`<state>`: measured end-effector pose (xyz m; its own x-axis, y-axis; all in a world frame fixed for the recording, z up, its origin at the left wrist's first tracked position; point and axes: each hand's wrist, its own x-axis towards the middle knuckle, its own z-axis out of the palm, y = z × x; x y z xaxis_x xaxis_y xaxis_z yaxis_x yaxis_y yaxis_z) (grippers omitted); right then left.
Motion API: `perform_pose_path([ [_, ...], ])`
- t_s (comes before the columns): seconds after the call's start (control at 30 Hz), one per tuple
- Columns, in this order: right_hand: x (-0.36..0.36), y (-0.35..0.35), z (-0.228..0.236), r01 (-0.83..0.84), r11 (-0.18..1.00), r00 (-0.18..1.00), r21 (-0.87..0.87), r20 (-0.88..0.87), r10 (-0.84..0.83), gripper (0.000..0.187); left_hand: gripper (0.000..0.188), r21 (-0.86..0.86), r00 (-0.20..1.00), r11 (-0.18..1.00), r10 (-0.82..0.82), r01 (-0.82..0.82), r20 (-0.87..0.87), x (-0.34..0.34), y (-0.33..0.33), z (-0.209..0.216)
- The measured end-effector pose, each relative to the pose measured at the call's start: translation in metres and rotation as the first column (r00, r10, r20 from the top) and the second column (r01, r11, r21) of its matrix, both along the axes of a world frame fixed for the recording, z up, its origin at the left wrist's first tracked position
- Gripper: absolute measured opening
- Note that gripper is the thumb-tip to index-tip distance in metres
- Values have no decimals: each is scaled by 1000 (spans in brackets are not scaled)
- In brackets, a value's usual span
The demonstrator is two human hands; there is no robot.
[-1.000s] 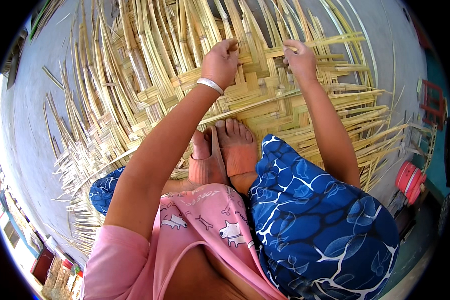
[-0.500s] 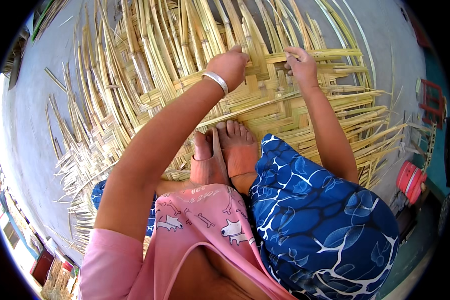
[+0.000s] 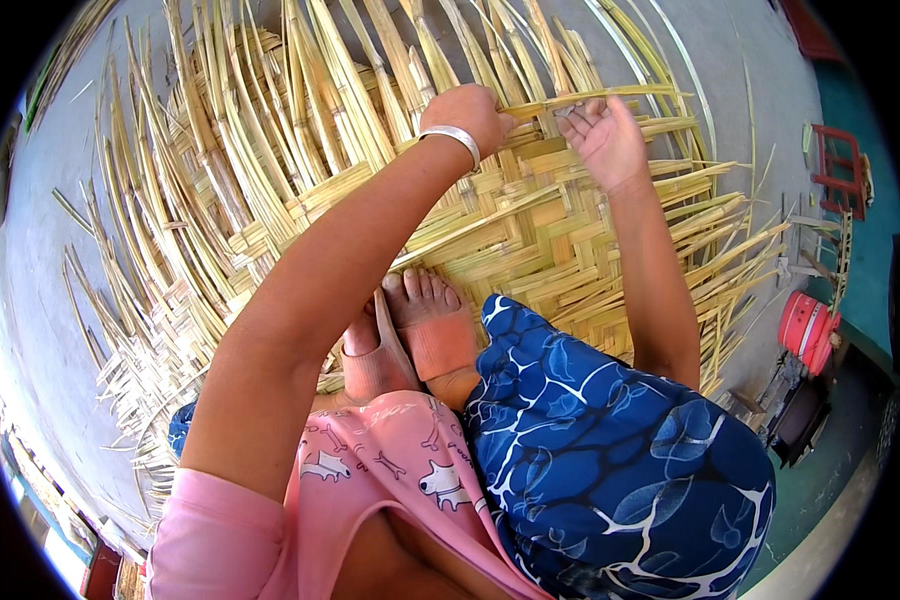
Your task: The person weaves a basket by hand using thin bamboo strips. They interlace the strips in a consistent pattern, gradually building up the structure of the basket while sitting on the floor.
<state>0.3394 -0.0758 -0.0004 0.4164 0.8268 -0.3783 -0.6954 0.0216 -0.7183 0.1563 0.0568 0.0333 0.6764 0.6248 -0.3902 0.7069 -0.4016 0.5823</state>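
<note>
My left hand [image 3: 468, 120], with a silver bangle at its wrist, is closed around the near end of a yellow-green split-cane strip [image 3: 635, 92] at the far side of a woven cane mat [image 3: 540, 240]. Its fingertips are partly hidden behind the knuckles. Just right of it, my right hand [image 3: 610, 145] is turned palm up beside the same strip, fingers loosely spread and touching its lower edge. The strip crosses over several upright cane splints [image 3: 350, 110] that run away from me. Nearer me, the mat shows a tight zigzag weave.
My sandalled feet [image 3: 425, 320] stand on the mat's near part. Loose strip ends fan out at the right and left. A red-pink container [image 3: 808, 330] and a red frame [image 3: 838, 170] stand at the right on the grey floor [image 3: 45, 290].
My right hand has turned from a pinch on the strip to palm up with looser fingers. My left hand has shifted slightly right along the strip. The whole view has shifted a little.
</note>
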Motion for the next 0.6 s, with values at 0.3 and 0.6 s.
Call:
perform_pose_path([
  [0.3,3,74,16,-227,827,505,-514,664,552,52,28,4,939,949,310,-314,150,-4,-8,-6],
  [0.6,16,98,2,-258,717,294,-647,655,696,55,24,-28,829,885,446,-464,338,-8,-9,-13],
])
